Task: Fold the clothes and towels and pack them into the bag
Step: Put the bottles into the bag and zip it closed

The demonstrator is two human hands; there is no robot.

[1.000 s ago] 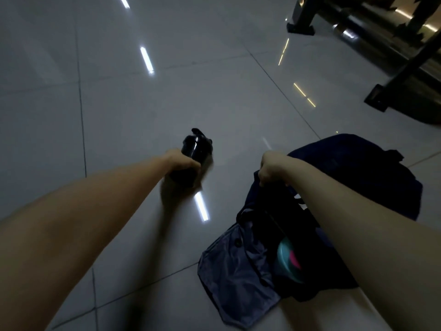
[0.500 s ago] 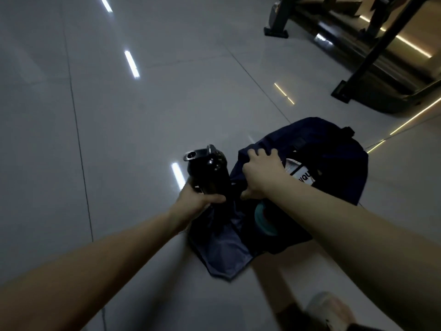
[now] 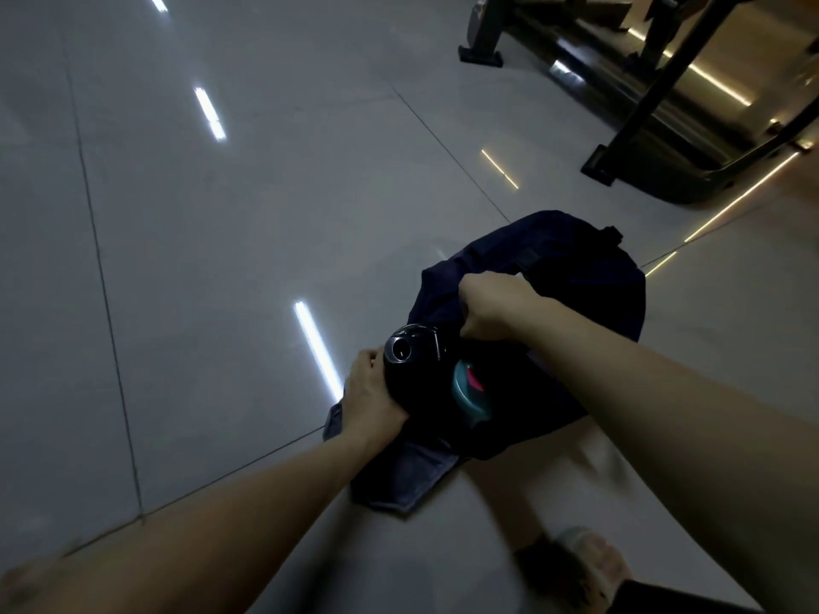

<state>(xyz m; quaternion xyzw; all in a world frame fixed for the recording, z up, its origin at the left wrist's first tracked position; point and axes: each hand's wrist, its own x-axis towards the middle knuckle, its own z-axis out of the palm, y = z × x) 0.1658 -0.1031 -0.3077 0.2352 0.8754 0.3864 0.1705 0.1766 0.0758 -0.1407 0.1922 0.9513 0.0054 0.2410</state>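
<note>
A dark navy bag (image 3: 576, 277) lies on the tiled floor, its mouth open toward me. My left hand (image 3: 368, 392) grips a black bottle (image 3: 414, 365) by its body; the bottle's lower part sits inside the bag's opening and its lid points up. My right hand (image 3: 492, 310) pinches the bag's upper rim and holds it up. A teal bottle with a pink spot (image 3: 469, 392) rests inside the bag, right beside the black bottle. The bag's lighter flap (image 3: 407, 480) spreads on the floor under my left wrist. No clothes or towels show.
Black metal legs (image 3: 481, 55) and a shiny frame of gym equipment (image 3: 664, 126) stand at the far right. My foot in a slipper (image 3: 576, 565) is at the bottom right. Glossy grey floor tiles (image 3: 221, 237) stretch left and ahead.
My left hand carried the black bottle from the floor on the left over to the bag and lowered it into the opening. My right hand kept hold of the bag's rim.
</note>
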